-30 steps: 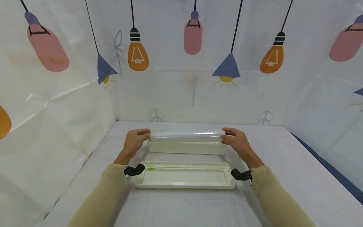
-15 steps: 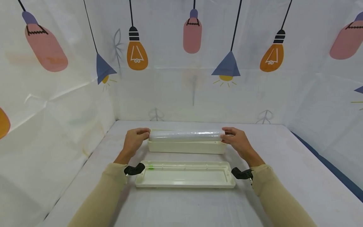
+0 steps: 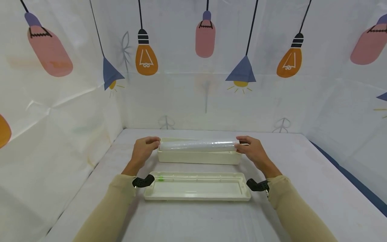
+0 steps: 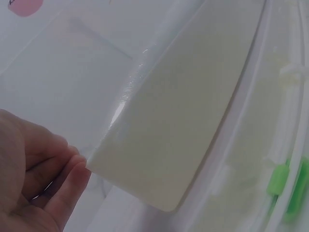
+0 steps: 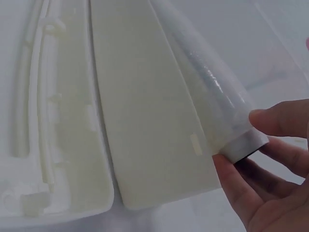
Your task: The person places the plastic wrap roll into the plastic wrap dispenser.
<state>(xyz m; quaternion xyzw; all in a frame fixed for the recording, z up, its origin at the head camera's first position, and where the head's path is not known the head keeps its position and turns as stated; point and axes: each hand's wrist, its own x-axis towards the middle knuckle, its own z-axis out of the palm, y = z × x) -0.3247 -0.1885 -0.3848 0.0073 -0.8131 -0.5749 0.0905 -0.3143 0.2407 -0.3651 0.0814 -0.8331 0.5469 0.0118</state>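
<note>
A roll of clear plastic wrap [image 3: 198, 145] lies along the top of a long cream box [image 3: 199, 157], its right end a little higher than its left. My right hand [image 3: 254, 151] grips the right end, thumb over the film and fingers beneath the white core, above the box rim in the right wrist view. At the left end, my left hand [image 3: 143, 150] has its fingertips bunched in a pinch right at the box's corner; the roll's end is mostly hidden there. Nearer to me, the cream lid [image 3: 198, 190] rests with its hollow side up.
A small green slider [image 4: 278, 180] sits on a rail along the lid's far edge. The white-covered table [image 3: 199, 220] ends at a white sheet wall [image 3: 181, 101] printed with lamps, behind and on both sides.
The left end of the roll has sunk slightly toward the box, so more of the box's back rim shows. My hands have barely moved, and the lid stays put.
</note>
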